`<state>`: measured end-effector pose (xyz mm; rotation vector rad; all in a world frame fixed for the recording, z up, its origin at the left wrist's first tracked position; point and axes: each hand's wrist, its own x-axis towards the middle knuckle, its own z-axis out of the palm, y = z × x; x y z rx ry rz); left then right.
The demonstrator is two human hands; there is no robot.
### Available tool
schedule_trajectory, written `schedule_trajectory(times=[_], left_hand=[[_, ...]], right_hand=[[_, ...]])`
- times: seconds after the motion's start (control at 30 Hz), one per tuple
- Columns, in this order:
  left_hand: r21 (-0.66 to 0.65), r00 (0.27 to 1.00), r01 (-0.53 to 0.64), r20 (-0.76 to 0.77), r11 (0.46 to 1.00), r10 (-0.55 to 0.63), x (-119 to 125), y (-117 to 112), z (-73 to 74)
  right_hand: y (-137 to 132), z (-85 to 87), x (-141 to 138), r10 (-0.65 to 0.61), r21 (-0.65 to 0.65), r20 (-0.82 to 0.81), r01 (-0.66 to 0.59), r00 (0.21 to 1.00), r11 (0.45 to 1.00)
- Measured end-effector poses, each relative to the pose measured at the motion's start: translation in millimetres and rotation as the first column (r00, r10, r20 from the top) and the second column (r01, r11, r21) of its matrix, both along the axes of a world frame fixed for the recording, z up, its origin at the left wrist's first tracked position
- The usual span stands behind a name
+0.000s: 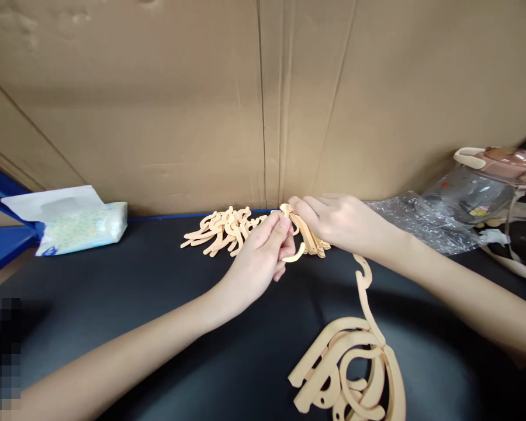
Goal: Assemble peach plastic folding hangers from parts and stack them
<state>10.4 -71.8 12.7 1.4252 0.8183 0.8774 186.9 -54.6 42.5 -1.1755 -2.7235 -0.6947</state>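
Curved beige pieces (376, 383) lie heaped on the black counter (228, 380) at the lower right of the frame. At the centre, the left hand (263, 242) pinches a small curved hook (296, 255). Just right of it, the right hand (339, 216) has bent fingers beside flat beige strips (309, 237); its grip I cannot tell. Smaller pieces (228, 228) lie piled left of centre.

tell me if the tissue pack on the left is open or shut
Open: a white tissue sticks out of the tissue pack.
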Motion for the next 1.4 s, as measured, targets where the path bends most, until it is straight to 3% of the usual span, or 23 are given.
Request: schedule_trajectory(times=[0.1,0.17,0.23,0.3,0.4,0.47,0.57,0.77,0.83,0.9,0.97,1.0,1.1,1.17,1.23,1.27,1.33,1.4], left_hand=[[0.048,0.998,0.006,-0.067,0.999,-0.003,-0.8,-3.0,-0.8],[0.076,0.991,0.017,-0.137,0.997,-0.006,-4.3,4.1,1.6],[0.094,0.978,-0.034,-0.203,0.995,0.052,-9.4,19.7,4.8],[0.137,0.939,-0.087,-0.32,0.987,0.127,-14.9,39.9,6.3],[0.217,0.856,-0.092,-0.481,0.972,0.189,-21.3,66.4,1.5],[0.237,0.832,-0.072,-0.522,0.969,0.19,-23.7,77.6,-5.1],[0.268,0.806,-0.064,-0.554,0.961,0.208,-25.1,88.1,-14.0],[0.369,0.791,-0.188,-0.493,0.91,0.363,-23.7,96.4,-11.0],[0.291,0.85,-0.144,-0.453,0.946,0.269,-24.1,93.6,-3.6],[0.119,0.927,-0.016,-0.371,0.993,0.06,-25.7,88.8,5.6],[0.001,0.964,0.066,-0.26,0.998,-0.063,-27.3,83.3,14.2],[-0.007,0.974,0.051,-0.222,0.999,-0.051,-27.4,80.5,17.6],[0.081,0.972,-0.098,-0.204,0.992,0.113,-22.6,71.4,22.6],[0.113,0.965,-0.134,-0.21,0.985,0.155,-15.9,65.0,22.4],[0.12,0.965,-0.105,-0.228,0.987,0.131,-9.3,59.1,21.4],[0.123,0.963,-0.076,-0.249,0.99,0.105,-6.8,56.8,20.8],[0.131,0.948,-0.007,-0.314,0.991,0.049,-4.1,53.9,19.6],[0.154,0.931,0.041,-0.364,0.987,0.018,-3.0,52.4,17.7]], right_hand=[[12.1,-0.6,9.9,-0.125,-0.112,-0.119,0.111,0.985,0.987],[19.5,3.9,18.3,-0.205,-0.167,-0.333,0.156,0.92,0.974],[23.9,10.7,24.3,-0.219,-0.216,-0.585,0.11,0.781,0.97],[25.5,17.3,26.6,-0.236,-0.281,-0.771,0.016,0.592,0.959],[26.6,23.2,26.7,-0.34,-0.409,-0.892,-0.206,0.299,0.889],[28.0,23.8,27.6,-0.42,-0.45,-0.893,-0.345,0.161,0.824],[31.4,21.5,30.8,-0.479,-0.465,-0.874,-0.413,0.076,0.783],[40.7,15.1,36.8,-0.469,-0.434,-0.883,-0.365,-0.008,0.824],[46.0,13.0,40.4,-0.455,-0.416,-0.888,-0.319,-0.057,0.852],[51.7,10.7,44.7,-0.426,-0.392,-0.901,-0.262,-0.083,0.882],[55.2,8.4,47.8,-0.396,-0.388,-0.918,-0.176,-0.015,0.905],[55.2,7.4,48.0,-0.384,-0.393,-0.919,-0.126,0.085,0.911],[46.3,4.7,39.8,-0.348,-0.39,-0.767,0.038,0.538,0.92],[35.0,2.6,28.0,-0.338,-0.321,-0.572,0.176,0.748,0.931],[23.3,-0.2,15.1,-0.339,-0.133,-0.407,0.312,0.849,0.941],[18.4,-1.7,9.5,-0.308,-0.05,-0.342,0.31,0.888,0.95],[11.5,-5.0,1.1,-0.219,0.035,-0.228,0.233,0.949,0.972],[8.7,-8.3,-3.5,-0.156,0.019,-0.169,0.161,0.973,0.987]])
